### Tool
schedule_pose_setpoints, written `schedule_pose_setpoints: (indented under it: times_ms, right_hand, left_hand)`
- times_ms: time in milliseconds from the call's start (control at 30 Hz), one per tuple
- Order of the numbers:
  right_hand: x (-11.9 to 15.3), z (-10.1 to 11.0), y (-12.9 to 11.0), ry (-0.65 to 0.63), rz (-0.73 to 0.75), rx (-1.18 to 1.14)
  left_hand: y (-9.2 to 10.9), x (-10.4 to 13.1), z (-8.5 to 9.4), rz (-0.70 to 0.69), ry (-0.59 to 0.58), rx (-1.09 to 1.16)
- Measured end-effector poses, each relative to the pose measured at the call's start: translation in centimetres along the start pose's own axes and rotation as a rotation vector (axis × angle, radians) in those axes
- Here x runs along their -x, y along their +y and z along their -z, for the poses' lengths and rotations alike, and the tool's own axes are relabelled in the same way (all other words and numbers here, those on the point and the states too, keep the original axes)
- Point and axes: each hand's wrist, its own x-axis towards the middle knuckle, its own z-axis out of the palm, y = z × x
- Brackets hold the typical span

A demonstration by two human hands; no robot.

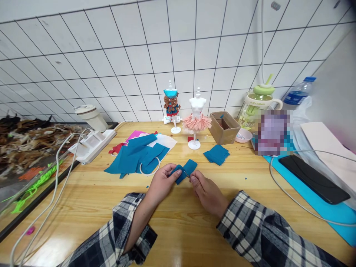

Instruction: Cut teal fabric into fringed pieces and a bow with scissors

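My left hand [165,181] pinches a strip of teal cloth [190,167] between thumb and fingers. The cloth is folded or made of two overlapping pieces; I cannot tell which. Close by on the right, my right hand [207,191] is closed, its thumb and forefinger on a thin, needle-like thing [187,174] that touches the cloth. Its exact kind is too small to make out. Beyond my hands lies a small stack of teal cloth pieces [217,154]. Larger teal cloth [130,154] is heaped to the left, with a white ring [149,173] at its edge.
Two small dress forms stand at the back, one in a pink ruffled skirt [197,124], one in a brown-and-teal outfit [171,104]. Right of them are a cardboard box [224,129], pink bowl [243,135], jug [257,104] and black phone [314,178]. A power strip [96,145] sits left.
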Motion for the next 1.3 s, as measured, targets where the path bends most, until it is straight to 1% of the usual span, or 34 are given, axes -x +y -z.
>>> schedule_pose_setpoints:
  times_ms: [400,667,867,1000,1133,1300]
  right_hand:
    - [0.02,-0.1,-0.02,0.034,-0.012,-0.019]
    - [-0.11,-0.24,0.24,0.038,0.0,-0.013]
    - [-0.12,-0.01,-0.01,0.034,0.001,0.019]
    - [-0.16,-0.04,0.03,0.026,0.006,0.034]
    - [-0.15,-0.29,0.32,0.001,0.015,-0.02]
    - [-0.19,-0.5,0.49,0.028,0.009,-0.083]
  left_hand:
    - [0.16,0.01,-0.13,0.037,-0.002,0.051]
    - [0.48,0.14,-0.34,0.065,0.014,0.099]
    - [0.54,0.19,-0.48,0.094,0.011,0.148]
    - [0.66,0.23,-0.45,0.088,0.019,0.129]
    - [0.48,0.13,-0.17,0.055,0.031,0.076]
    - [0.02,-0.11,0.16,0.029,0.037,0.046]
